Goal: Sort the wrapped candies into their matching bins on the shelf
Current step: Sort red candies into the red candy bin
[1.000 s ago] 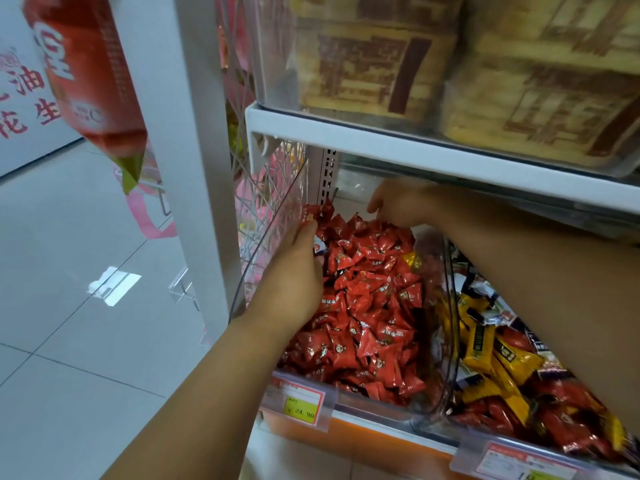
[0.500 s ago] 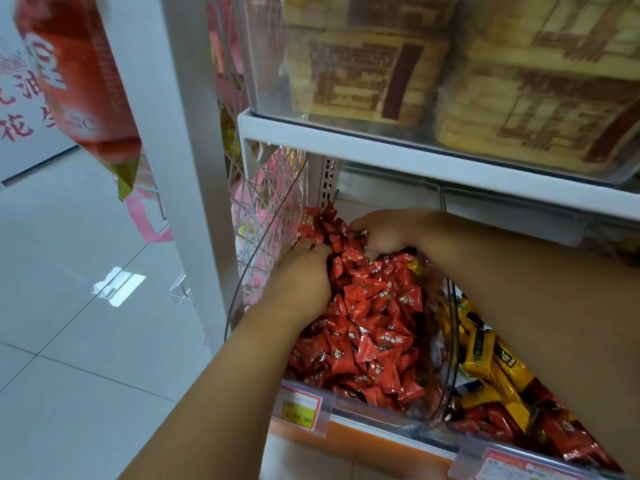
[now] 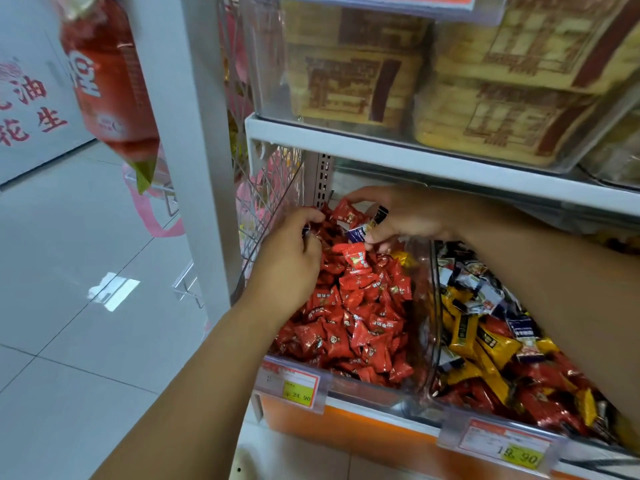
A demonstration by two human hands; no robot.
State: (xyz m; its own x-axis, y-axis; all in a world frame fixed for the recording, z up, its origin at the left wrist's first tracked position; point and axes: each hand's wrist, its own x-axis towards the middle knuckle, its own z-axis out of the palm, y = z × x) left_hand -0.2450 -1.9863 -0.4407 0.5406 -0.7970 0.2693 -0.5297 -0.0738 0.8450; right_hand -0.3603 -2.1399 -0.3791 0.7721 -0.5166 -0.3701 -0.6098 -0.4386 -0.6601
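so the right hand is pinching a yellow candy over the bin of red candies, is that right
Not quite. The right hand is pinching a dark blue candy, not a yellow one. The head view shows it, held over the bin of red candies.

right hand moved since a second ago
Yes, slightly: the right hand came forward from the back of the bin onto the red candy pile, now pinching a dark blue candy.
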